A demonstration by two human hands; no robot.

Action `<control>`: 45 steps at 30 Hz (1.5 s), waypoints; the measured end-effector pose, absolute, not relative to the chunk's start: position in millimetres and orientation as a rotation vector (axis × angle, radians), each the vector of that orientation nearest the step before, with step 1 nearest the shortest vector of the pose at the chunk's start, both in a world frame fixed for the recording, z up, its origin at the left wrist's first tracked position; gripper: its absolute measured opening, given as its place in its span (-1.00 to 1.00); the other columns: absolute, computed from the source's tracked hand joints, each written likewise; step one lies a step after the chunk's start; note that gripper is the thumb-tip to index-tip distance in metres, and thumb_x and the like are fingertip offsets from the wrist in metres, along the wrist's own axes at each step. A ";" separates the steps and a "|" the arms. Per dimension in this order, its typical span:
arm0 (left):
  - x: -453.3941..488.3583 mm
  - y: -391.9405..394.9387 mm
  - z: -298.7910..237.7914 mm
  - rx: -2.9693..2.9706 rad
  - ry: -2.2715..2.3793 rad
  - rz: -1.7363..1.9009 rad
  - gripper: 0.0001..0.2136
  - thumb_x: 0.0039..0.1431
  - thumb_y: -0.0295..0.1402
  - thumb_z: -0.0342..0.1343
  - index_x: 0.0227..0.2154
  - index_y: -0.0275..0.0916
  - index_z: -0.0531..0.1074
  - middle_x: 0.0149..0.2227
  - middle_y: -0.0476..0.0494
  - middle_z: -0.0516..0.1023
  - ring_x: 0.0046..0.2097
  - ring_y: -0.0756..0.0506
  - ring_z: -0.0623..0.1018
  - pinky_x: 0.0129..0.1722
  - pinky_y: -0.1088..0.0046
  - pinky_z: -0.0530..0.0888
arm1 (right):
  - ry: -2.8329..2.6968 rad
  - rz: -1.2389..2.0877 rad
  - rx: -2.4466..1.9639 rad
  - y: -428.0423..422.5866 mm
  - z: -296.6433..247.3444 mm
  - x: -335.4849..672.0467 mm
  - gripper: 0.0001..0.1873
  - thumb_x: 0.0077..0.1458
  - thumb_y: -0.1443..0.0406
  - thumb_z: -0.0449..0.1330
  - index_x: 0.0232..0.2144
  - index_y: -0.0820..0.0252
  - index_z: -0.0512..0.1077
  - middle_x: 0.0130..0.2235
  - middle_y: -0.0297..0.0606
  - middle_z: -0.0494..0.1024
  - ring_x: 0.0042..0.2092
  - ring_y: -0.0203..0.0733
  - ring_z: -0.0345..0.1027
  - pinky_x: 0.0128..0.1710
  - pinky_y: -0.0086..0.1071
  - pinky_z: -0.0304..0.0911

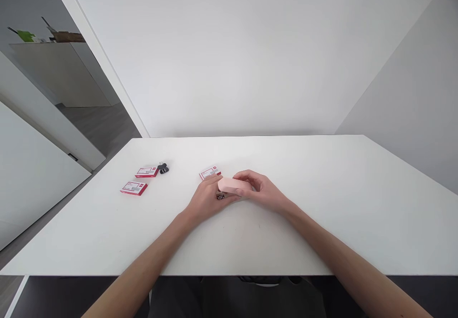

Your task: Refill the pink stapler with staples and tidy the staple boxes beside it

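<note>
Above the middle of the white table, my right hand (263, 191) is closed round a pale pink block-shaped object (231, 185) with bevelled edges, thumb along its near side and fingers over its far side. My left hand (209, 197) is curled against the left end of that object, its thumb reaching under it. Between the left thumb and fingers shows a small dark piece with light specks (220, 196); its kind is hard to make out. A flat red-and-white box (210, 172) lies just beyond my left hand, which partly hides it.
Two more red-and-white boxes, one farther (146, 172) and one nearer (133, 188), lie on the table's left side. Beside the farther one sit small black objects (163, 168). A white wall (232, 69) rises behind the table (339, 203). A cabinet (60, 69) stands beyond the opening at left.
</note>
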State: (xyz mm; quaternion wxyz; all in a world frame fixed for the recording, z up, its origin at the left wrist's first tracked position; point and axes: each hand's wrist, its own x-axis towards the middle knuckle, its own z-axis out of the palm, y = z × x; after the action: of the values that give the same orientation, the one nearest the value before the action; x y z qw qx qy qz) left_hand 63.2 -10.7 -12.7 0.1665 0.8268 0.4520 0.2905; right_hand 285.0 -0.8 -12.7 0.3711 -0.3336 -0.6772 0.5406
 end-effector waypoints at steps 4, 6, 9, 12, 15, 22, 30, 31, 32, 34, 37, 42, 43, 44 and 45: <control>63.5 -13.7 -9.7 2.406 1.268 0.827 -0.63 0.36 0.01 0.09 -0.40 -0.18 0.40 -0.40 -0.04 0.48 -0.33 -0.09 0.45 -0.27 0.31 0.39 | -1.789 1.325 -0.893 -0.9 -12.5 285.2 -0.70 0.19 0.08 0.34 -0.05 -0.05 0.54 -0.01 -0.27 0.59 0.01 -0.02 0.43 -0.04 -0.14 0.34; 62.5 -14.8 -8.7 2.422 1.239 0.834 -0.68 0.40 -0.04 0.05 -0.35 -0.17 0.40 -0.37 -0.05 0.49 -0.32 -0.09 0.44 -0.27 0.31 0.38 | -1.788 1.304 -0.898 0.7 -13.2 286.5 -0.72 0.22 0.06 0.31 -0.06 -0.04 0.54 -0.03 -0.27 0.59 -0.01 -0.03 0.42 -0.05 -0.15 0.32; 59.6 -14.4 -10.3 2.452 1.219 0.880 -0.70 0.48 -0.14 -0.07 -0.31 -0.18 0.39 -0.35 -0.08 0.50 -0.29 -0.11 0.44 -0.26 0.31 0.37 | -1.784 1.285 -0.921 3.5 -14.1 289.6 -0.68 0.24 0.00 0.28 -0.05 -0.04 0.54 -0.07 -0.27 0.58 -0.05 -0.05 0.40 -0.07 -0.17 0.29; 57.3 -12.2 -13.7 2.494 1.201 0.925 -0.70 0.51 -0.22 -0.14 -0.32 -0.18 0.38 -0.36 -0.08 0.52 -0.28 -0.11 0.45 -0.22 0.30 0.37 | -1.774 1.284 -0.941 4.6 -13.6 292.3 -0.66 0.23 -0.03 0.28 -0.06 -0.03 0.53 -0.08 -0.27 0.56 -0.07 -0.06 0.37 -0.08 -0.19 0.27; 57.3 -10.9 -14.9 2.513 1.175 0.941 -0.74 0.50 -0.25 -0.11 -0.28 -0.17 0.41 -0.36 -0.07 0.53 -0.29 -0.10 0.44 -0.22 0.31 0.38 | -1.743 1.321 -0.900 3.8 -12.1 292.9 -0.66 0.24 -0.03 0.27 -0.06 -0.01 0.52 -0.10 -0.27 0.53 -0.10 -0.09 0.35 -0.09 -0.21 0.26; 62.5 -13.7 -10.0 2.535 1.220 0.906 -0.76 0.49 -0.27 -0.11 -0.11 -0.15 0.47 -0.31 -0.07 0.54 -0.29 -0.10 0.45 -0.21 0.31 0.39 | -1.642 1.406 -0.822 -0.1 -10.9 288.8 -0.64 0.29 -0.05 0.21 -0.05 0.02 0.49 -0.08 -0.25 0.49 -0.10 -0.14 0.33 -0.05 -0.25 0.27; 66.3 -14.1 -11.5 2.659 1.247 0.678 -0.65 0.49 -0.21 -0.16 -0.35 -0.17 0.44 -0.33 -0.12 0.46 -0.28 -0.12 0.44 -0.20 0.27 0.38 | -1.460 1.585 -0.719 2.3 -16.1 285.5 -0.55 0.28 -0.08 0.23 0.06 0.00 0.42 -0.08 -0.23 0.52 -0.14 -0.15 0.39 -0.06 -0.20 0.37; 66.3 -14.0 -12.0 2.660 1.251 0.679 -0.65 0.49 -0.21 -0.15 -0.36 -0.17 0.44 -0.33 -0.12 0.46 -0.28 -0.11 0.43 -0.20 0.27 0.38 | -1.448 1.601 -0.707 2.7 -16.6 285.4 -0.55 0.28 -0.08 0.23 0.06 0.00 0.42 -0.03 -0.21 0.51 -0.10 -0.14 0.40 -0.04 -0.20 0.38; 66.3 -13.9 -12.3 2.659 1.255 0.689 -0.65 0.48 -0.20 -0.14 -0.36 -0.17 0.44 -0.33 -0.11 0.46 -0.28 -0.11 0.43 -0.20 0.28 0.38 | -1.443 1.606 -0.700 3.0 -17.0 285.5 -0.56 0.28 -0.08 0.22 0.05 0.01 0.42 0.03 -0.18 0.50 -0.05 -0.12 0.41 -0.02 -0.19 0.38; 66.2 -13.8 -12.9 2.654 1.272 0.719 -0.66 0.48 -0.19 -0.11 -0.37 -0.16 0.45 -0.36 -0.10 0.45 -0.29 -0.11 0.43 -0.22 0.28 0.38 | -1.449 1.607 -0.701 3.5 -17.0 286.1 -0.56 0.29 -0.09 0.21 0.04 0.02 0.42 0.11 -0.15 0.48 0.02 -0.09 0.40 0.01 -0.18 0.39; 65.8 -13.2 -14.4 2.622 1.312 0.777 -0.69 0.45 -0.13 -0.03 -0.32 -0.15 0.50 -0.39 -0.07 0.45 -0.32 -0.10 0.44 -0.23 0.30 0.38 | -1.456 1.622 -0.698 4.0 -16.0 287.5 -0.56 0.29 -0.08 0.21 0.05 0.01 0.42 0.15 -0.13 0.45 0.03 -0.08 0.40 0.03 -0.16 0.39; 64.4 -10.6 -19.3 2.559 1.319 0.871 -0.76 0.38 -0.10 0.10 -0.24 -0.13 0.55 -0.39 -0.04 0.47 -0.34 -0.08 0.47 -0.25 0.32 0.40 | -1.446 1.669 -0.611 5.7 -16.0 288.9 -0.56 0.26 -0.02 0.28 0.08 -0.03 0.41 0.07 -0.17 0.47 0.03 -0.09 0.38 0.05 -0.13 0.36; 64.1 -10.2 -20.1 2.560 1.313 0.874 -0.77 0.38 -0.11 0.11 -0.24 -0.13 0.55 -0.39 -0.04 0.47 -0.34 -0.08 0.46 -0.25 0.33 0.40 | -1.457 1.663 -0.610 6.0 -16.3 289.2 -0.57 0.24 -0.02 0.30 0.06 -0.02 0.43 0.05 -0.18 0.47 0.03 -0.08 0.38 0.06 -0.13 0.36; 63.9 -10.0 -20.6 2.565 1.306 0.874 -0.77 0.39 -0.13 0.11 -0.24 -0.13 0.55 -0.39 -0.04 0.47 -0.34 -0.07 0.46 -0.26 0.33 0.39 | -1.471 1.658 -0.615 6.2 -16.7 289.5 -0.58 0.21 -0.01 0.32 0.04 -0.01 0.45 0.03 -0.19 0.47 0.03 -0.08 0.37 0.07 -0.13 0.35; 63.7 -9.9 -20.9 2.573 1.299 0.873 -0.78 0.39 -0.14 0.10 -0.25 -0.14 0.55 -0.39 -0.04 0.47 -0.35 -0.07 0.45 -0.27 0.34 0.38 | -1.482 1.652 -0.626 6.4 -17.1 289.8 -0.58 0.20 0.00 0.34 0.02 -0.01 0.46 0.01 -0.21 0.47 0.03 -0.08 0.37 0.08 -0.13 0.34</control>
State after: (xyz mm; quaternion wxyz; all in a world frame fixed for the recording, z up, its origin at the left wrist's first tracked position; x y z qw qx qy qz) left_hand 63.7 -9.9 -20.9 0.0647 0.8526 0.4303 0.2894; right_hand 289.8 6.4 -17.1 0.4058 -0.2481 -0.5873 0.6549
